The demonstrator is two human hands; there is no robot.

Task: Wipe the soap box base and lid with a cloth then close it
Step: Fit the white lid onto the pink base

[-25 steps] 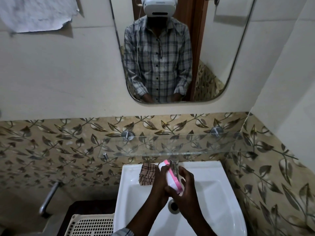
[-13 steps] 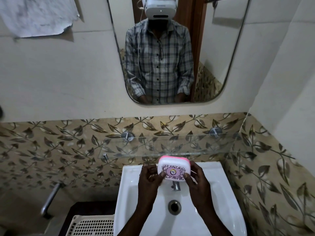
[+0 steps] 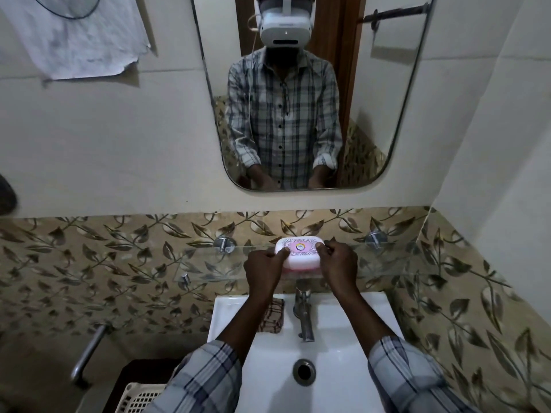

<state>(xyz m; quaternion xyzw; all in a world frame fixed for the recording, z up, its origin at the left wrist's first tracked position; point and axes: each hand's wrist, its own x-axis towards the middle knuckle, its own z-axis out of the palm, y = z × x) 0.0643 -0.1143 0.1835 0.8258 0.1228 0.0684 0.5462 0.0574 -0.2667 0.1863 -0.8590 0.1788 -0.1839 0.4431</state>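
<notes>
A small washroom corner: cream wall above, a band of leaf-patterned tiles below, a mirror (image 3: 307, 93) over a glass shelf (image 3: 238, 263), and a white sink (image 3: 343, 338) underneath. The soap box (image 3: 299, 254), white with a pink rim and a patterned label on its lid, is closed and sits at the shelf, between the fingers of both hands. The left hand (image 3: 262, 268) grips its left end, thumb on top of the lid and the other fingers curled narrow around the side. The right hand (image 3: 338, 263) mirrors this at the right end, thumb pressed on the lid, fingers bent tight against the side. Whether the box rests fully on the glass or is held just above it cannot be told. Below the left wrist, a checked cloth (image 3: 272, 318) lies on the back ledge of the sink, just left of the metal tap (image 3: 304, 317), untouched by either hand. Well below the fingers is the drain (image 3: 304, 372).
</notes>
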